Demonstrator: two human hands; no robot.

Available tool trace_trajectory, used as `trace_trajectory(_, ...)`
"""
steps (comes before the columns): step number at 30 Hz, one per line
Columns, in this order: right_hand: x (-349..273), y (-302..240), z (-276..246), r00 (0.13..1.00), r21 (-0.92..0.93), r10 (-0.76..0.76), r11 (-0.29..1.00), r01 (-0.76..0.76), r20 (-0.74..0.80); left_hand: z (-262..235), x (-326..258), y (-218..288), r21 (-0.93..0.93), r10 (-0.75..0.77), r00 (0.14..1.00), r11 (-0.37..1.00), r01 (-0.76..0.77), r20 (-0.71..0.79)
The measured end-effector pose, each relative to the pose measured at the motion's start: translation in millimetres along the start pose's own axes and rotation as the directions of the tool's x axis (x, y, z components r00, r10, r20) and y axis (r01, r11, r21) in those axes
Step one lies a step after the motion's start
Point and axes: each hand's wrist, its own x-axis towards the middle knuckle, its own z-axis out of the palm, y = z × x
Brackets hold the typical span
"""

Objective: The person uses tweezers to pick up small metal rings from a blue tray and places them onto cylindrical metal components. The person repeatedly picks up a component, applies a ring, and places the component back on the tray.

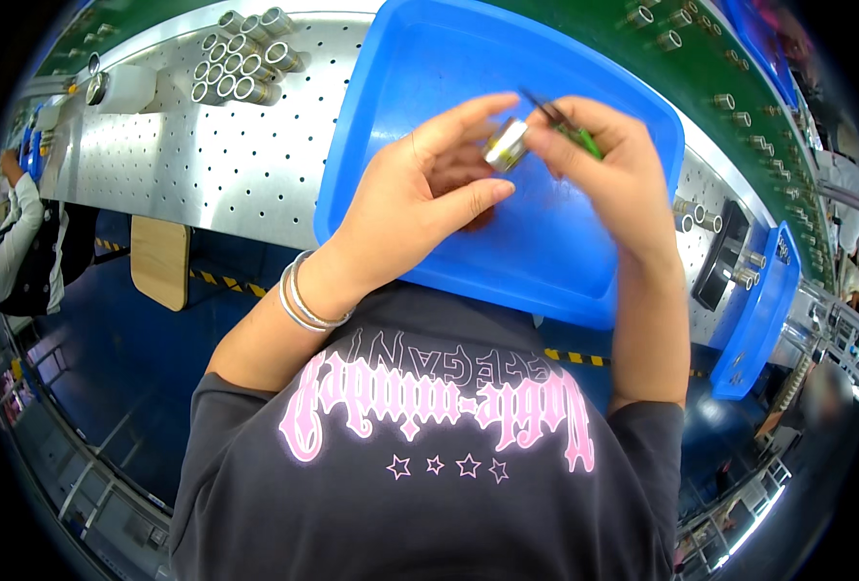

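Note:
Over a blue tray (352,145), my left hand (420,194) curls around a short shiny metal cylinder (505,145), with its thumb and forefinger spread to either side. My right hand (608,165) is closed on a small tool with a green handle (584,140) and thin dark tips pointing up and left. Motion blur hides what kind of tool it is. The right fingertips meet or nearly meet the cylinder's upper right end. Beneath the left hand shows a reddish-brown patch (478,218), too blurred to name.
Several metal tubes (241,63) stand grouped on the perforated metal bench (294,145) at the left. More tubes (697,215) lie right of the tray, beside a black holder (720,257) and another blue tray (753,329). A person (28,232) is at the far left, near a wooden stool (160,261).

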Motion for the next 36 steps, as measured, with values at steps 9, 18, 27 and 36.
trace_trajectory(9,128.6,48.8,-126.7,0.839,-0.506,-0.227,0.860,-0.066,-0.495,-69.8,18.2,-1.7,0.953,0.554,0.832,0.248,-0.173,0.007)
trace_trajectory(18,148.7,78.4,-116.3,0.818,-0.599,-0.332,0.801,-0.019,-0.470,-140.3,26.7,-15.8,0.985,0.575,0.810,-0.042,0.168,-0.114)
trace_trajectory(27,45.5,-2.6,3.7,0.919,-0.160,-0.380,0.918,0.362,-0.101,-63.7,19.5,1.5,0.357,0.306,0.937,0.905,-0.232,-0.166)
trace_trajectory(36,5.7,-8.0,9.7,0.996,0.212,-0.091,0.973,0.092,-0.013,-12.1,6.2,16.0,-0.421,-0.121,0.989,0.895,0.146,0.086)
